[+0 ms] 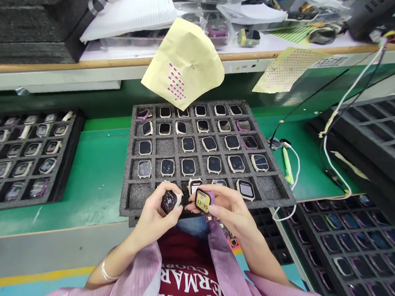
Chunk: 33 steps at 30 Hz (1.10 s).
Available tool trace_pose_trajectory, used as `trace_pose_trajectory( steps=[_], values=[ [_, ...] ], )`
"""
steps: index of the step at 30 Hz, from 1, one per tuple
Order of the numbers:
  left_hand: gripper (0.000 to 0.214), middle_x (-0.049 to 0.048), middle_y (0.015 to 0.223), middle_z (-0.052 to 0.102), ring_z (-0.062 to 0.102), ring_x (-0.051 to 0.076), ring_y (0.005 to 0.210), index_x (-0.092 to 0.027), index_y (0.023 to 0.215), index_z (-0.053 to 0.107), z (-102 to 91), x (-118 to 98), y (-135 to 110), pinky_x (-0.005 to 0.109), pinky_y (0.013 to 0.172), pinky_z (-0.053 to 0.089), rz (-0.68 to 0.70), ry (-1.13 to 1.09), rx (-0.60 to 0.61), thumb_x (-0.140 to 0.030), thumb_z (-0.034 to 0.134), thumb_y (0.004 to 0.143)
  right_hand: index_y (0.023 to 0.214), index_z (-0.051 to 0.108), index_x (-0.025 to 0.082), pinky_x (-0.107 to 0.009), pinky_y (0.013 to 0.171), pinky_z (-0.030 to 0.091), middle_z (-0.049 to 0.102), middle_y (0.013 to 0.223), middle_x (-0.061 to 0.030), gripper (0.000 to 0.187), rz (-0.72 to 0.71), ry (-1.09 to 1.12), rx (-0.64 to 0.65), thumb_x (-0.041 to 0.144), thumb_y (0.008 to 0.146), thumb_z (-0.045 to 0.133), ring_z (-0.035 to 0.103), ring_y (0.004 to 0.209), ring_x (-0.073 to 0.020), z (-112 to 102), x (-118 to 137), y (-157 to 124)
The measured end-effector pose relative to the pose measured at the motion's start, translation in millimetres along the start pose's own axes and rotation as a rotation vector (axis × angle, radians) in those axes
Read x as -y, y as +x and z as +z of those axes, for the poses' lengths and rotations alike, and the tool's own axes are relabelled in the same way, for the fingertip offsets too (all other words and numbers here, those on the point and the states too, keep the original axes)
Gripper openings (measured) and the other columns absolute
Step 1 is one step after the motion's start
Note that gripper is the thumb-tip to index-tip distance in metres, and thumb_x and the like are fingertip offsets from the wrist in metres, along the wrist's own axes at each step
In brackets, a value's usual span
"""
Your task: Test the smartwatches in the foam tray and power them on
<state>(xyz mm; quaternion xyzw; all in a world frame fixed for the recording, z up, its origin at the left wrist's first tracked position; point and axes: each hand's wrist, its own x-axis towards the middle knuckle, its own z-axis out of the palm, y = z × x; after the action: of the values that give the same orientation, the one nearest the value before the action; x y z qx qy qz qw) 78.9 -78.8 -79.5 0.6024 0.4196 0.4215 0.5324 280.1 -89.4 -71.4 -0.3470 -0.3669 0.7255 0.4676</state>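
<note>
My left hand (156, 210) is closed around a white-cased watch body (169, 201) with a dark screen, held just over the near edge of the grey foam tray (128, 171). My right hand (226, 204) grips a purple-cased watch body (203, 201) whose lit yellow screen shows 12:35. The two hands are almost touching. The tray's compartments hold several more watch bodies, most with dark screens; one (246, 189) near my right hand has a lit pale screen.
A second foam tray (67, 143) of watch bodies lies at the left on the green mat. Dark trays (360, 245) sit at the right, with white and black cables (331, 125) and a green pen (287, 165). A yellow sticker sheet (185, 63) hangs from the cluttered shelf.
</note>
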Motion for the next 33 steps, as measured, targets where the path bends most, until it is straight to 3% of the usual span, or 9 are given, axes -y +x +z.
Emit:
trace_pose_trajectory(
  steps=[9,26,33],
  values=[
    [0.017,0.0023,0.088,0.05,0.049,0.017,0.082,-0.022,0.097,0.052,0.1,0,-5,0.028,0.075,0.041,0.009,-0.013,0.087,-0.013,0.056,0.083,0.114,0.069,0.024,-0.041,0.084,0.058,0.076,0.097,-0.0071,0.037,-0.003,-0.005,0.074,0.022,0.078,0.076,0.075,0.084,-0.0239,-4,-1,-5],
    [0.018,-0.0013,0.084,0.044,0.041,0.013,0.073,-0.022,0.097,0.048,-0.9,9,-4,0.023,0.065,0.037,-0.049,-0.151,0.029,-0.013,0.056,0.084,0.114,0.071,0.022,-0.037,0.084,0.059,0.076,0.098,-0.0074,0.038,-0.006,-0.007,0.036,0.02,0.077,0.077,0.075,0.088,-0.0237,-3,-3,-1],
    [0.022,-0.001,0.085,0.044,0.041,0.013,0.074,-0.023,0.099,0.047,-3.8,4,-8,0.025,0.067,0.036,0.066,-0.176,0.126,-0.011,0.058,0.085,0.116,0.07,0.026,-0.036,0.085,0.058,0.075,0.104,-0.0069,0.038,-0.012,-0.012,0.068,0.019,0.079,0.075,0.074,0.091,-0.0234,-4,-1,-5]
  ],
)
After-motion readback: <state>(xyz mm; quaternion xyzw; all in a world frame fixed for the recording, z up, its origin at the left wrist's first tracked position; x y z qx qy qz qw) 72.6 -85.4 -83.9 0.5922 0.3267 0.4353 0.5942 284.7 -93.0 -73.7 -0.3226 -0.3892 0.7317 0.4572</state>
